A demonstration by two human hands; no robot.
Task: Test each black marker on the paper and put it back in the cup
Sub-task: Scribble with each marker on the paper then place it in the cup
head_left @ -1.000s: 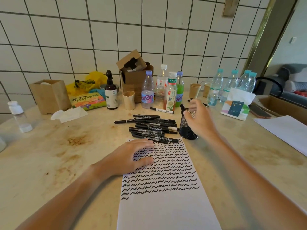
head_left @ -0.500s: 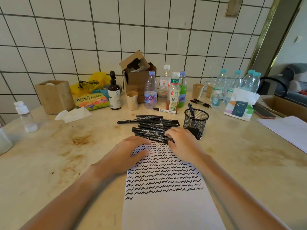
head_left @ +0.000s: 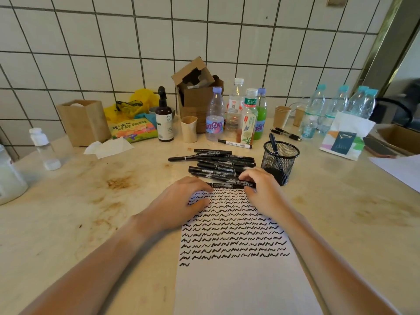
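A white paper [head_left: 241, 283] covered with rows of black squiggles lies before me on the table. A pile of black markers [head_left: 218, 163] lies just beyond its far edge. To the right of the pile stands a black mesh cup [head_left: 280, 163] with one marker upright in it. My right hand [head_left: 261, 189] pinches the nearest marker [head_left: 229, 185] at the paper's far edge, fingers curled round its right end. My left hand [head_left: 179, 201] rests flat on the paper's upper left corner, fingertips near that marker's left end.
Along the tiled wall stand several bottles [head_left: 236, 114], a cardboard box [head_left: 197, 96], paper cups [head_left: 189, 129], a pump bottle [head_left: 164, 119], a wooden box [head_left: 83, 121] and a tissue pack [head_left: 346, 137]. A white-barrelled marker [head_left: 235, 143] lies behind the pile. Another sheet [head_left: 402, 169] lies far right.
My right hand came back from the mesh cup to the pile and took hold of the nearest marker. My left hand stayed on the paper, shifting slightly forward.
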